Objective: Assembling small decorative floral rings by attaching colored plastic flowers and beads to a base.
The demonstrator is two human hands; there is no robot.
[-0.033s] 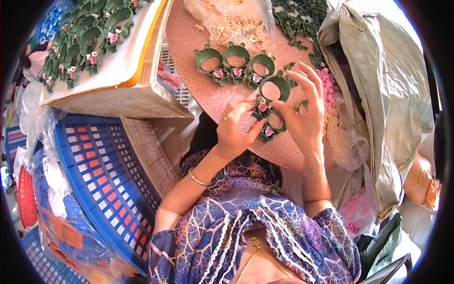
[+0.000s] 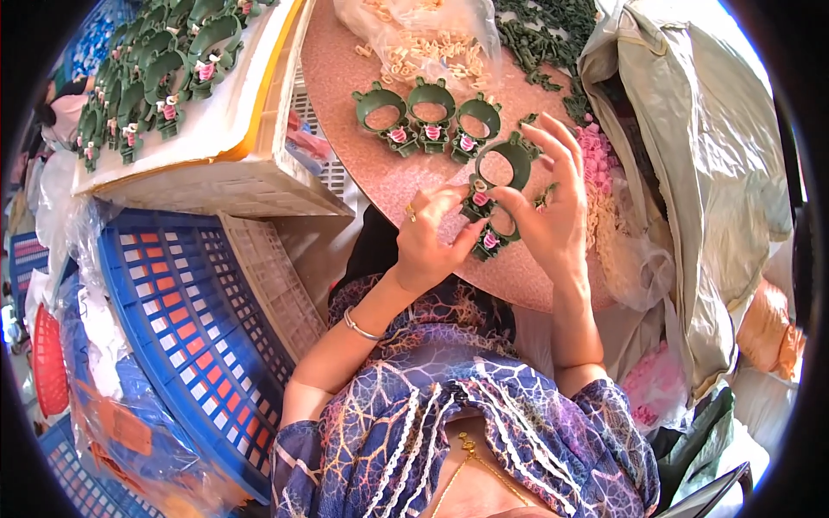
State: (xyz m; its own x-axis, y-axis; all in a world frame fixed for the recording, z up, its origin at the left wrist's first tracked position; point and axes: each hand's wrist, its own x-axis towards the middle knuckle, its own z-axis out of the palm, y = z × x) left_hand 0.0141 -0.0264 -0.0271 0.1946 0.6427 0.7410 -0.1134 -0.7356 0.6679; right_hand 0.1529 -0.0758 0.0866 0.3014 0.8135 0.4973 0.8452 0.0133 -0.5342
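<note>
Green ring piece: a dark green plastic ring (image 2: 503, 164) with small tabs, held up above the near edge of the pink round tabletop (image 2: 345, 95), between both hands.
Right hand: the right hand (image 2: 553, 203) grips the ring from its right side, thumb pressed on the lower rim and fingers spread behind it; those fingers hide the ring's far edge.
Left hand: the left hand (image 2: 432, 237) is curled closed, its fingertips pinching at the pink-and-white bit at the ring's lower left; what exactly it pinches is too small to make out.
Second piece: another green piece (image 2: 490, 240) with a pink centre shows just below the ring, partly covered by both hands; whether it is gripped or lies on the tabletop cannot be told.
Finished row: three green rings with pink centres (image 2: 429, 112) lie side by side on the tabletop, just beyond the hands.
Loose parts: a clear bag of pale small parts (image 2: 423, 43) sits at the far side, its top cut off by the picture's edge; a heap of dark green parts (image 2: 544, 43) lies beside it, and pink bits (image 2: 596, 155) are half hidden behind the right hand.
Left side: a tray of many green rings (image 2: 164, 78), blurred toward the rim, rests above a blue slatted crate (image 2: 186, 319).
Right side: a grey-green plastic sack (image 2: 691, 173) covers whatever is under it.
</note>
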